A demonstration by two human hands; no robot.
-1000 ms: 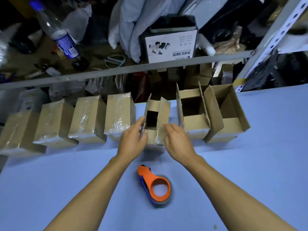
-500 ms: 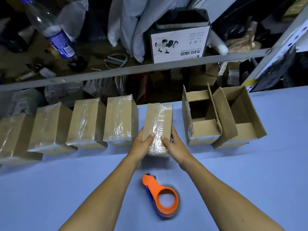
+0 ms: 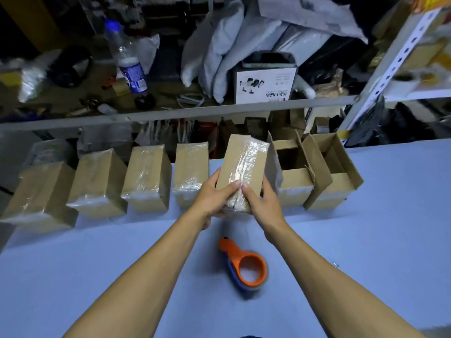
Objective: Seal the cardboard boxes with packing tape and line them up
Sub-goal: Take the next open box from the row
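Both hands now grasp the taped cardboard box (image 3: 240, 172) and tilt it up off the blue bench (image 3: 366, 240); half a second ago it sat flat in the row, and a second ago its flaps stood open. Left hand (image 3: 211, 198) grip wraps the near-left edge, right hand (image 3: 262, 201) grip the near-right; thumbs meet on the tape seam. Four sealed boxes (image 3: 146, 179) lined up to the left, two open boxes (image 3: 314, 172) just right. Orange tape dispenser (image 3: 244, 267) lies unheld nearer the person. Likely flaps shut, seam being pressed or checked; two boxes left.
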